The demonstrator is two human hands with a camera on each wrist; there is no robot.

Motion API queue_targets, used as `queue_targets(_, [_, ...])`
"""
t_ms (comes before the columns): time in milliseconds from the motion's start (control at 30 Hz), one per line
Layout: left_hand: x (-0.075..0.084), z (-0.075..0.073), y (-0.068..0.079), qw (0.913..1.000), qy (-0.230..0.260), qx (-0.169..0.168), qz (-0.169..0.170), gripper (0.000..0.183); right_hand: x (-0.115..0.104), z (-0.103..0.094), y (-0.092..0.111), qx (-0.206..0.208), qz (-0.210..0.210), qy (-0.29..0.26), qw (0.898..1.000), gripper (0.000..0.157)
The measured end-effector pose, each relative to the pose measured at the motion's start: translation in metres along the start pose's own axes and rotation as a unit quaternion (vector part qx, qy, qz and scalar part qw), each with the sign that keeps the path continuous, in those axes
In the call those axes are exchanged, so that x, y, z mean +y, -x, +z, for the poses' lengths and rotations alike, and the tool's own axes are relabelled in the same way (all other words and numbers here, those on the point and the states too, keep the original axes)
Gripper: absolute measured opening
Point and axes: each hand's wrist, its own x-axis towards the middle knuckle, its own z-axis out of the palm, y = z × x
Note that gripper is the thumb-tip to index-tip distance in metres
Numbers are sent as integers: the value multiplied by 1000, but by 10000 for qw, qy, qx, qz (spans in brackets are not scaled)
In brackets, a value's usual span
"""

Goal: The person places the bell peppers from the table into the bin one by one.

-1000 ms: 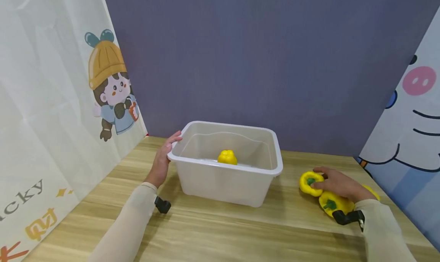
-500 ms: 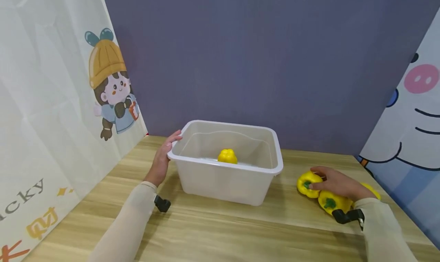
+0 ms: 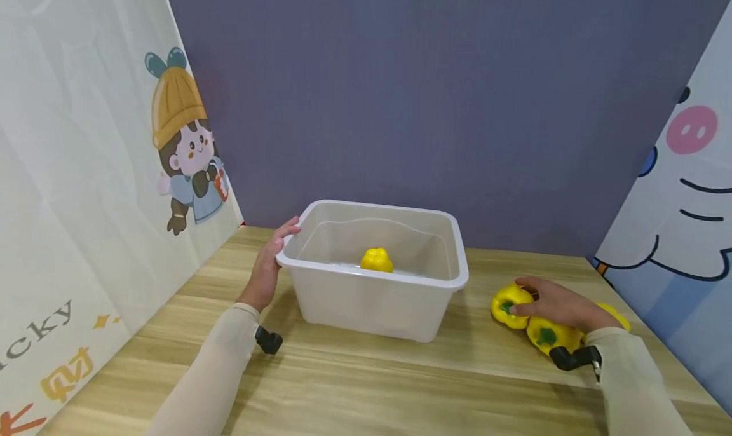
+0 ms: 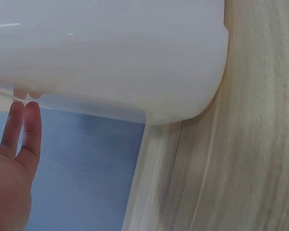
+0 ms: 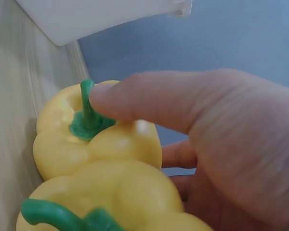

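My left hand (image 3: 265, 269) rests against the left rim of a whitish plastic bin (image 3: 366, 306), its fingers (image 4: 32, 126) straight in the left wrist view. Inside the bin lies a yellow bell pepper (image 3: 376, 260). Over on the right, my right hand (image 3: 557, 304) grips another yellow bell pepper (image 3: 509, 296), thumb beside its green stem (image 5: 89, 110) and fingers around the far side. Close against it sits a second yellow bell pepper (image 5: 120, 192), under the hand. Part of a further yellow pepper (image 3: 616, 315) shows behind the right wrist; the rest is hidden.
Everything stands on a wood-grain table (image 3: 343, 385). A grey-blue panel (image 3: 423, 105) rises behind the bin. Printed cloths with cartoon figures line the left side (image 3: 103, 169) and right side (image 3: 686, 232). A black camera mount (image 3: 574, 358) sits on the right wrist.
The right hand and the pepper it grips have shifted very slightly left, with the pepper tilting a little. The left hand stays on the bin rim.
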Motion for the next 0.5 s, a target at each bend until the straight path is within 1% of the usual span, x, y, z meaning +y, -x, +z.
queue_targets(100, [0, 2, 0, 10000, 10, -2, 5, 54, -1, -1, 2, -65, 105, 34, 9999, 96])
queue_targets(233, [-2, 4, 1, 10000, 50, 8, 12, 53, 0, -2, 4, -108, 158, -69, 9998, 99])
queue_targets(367, [-2, 4, 1, 10000, 72, -12, 1, 52, 1, -1, 5, -29, 95, -212, 9997, 98])
queue_targets(500, [0, 1, 0, 10000, 25, 16, -26, 53, -3, -1, 5, 20, -32, -325, 9995, 98])
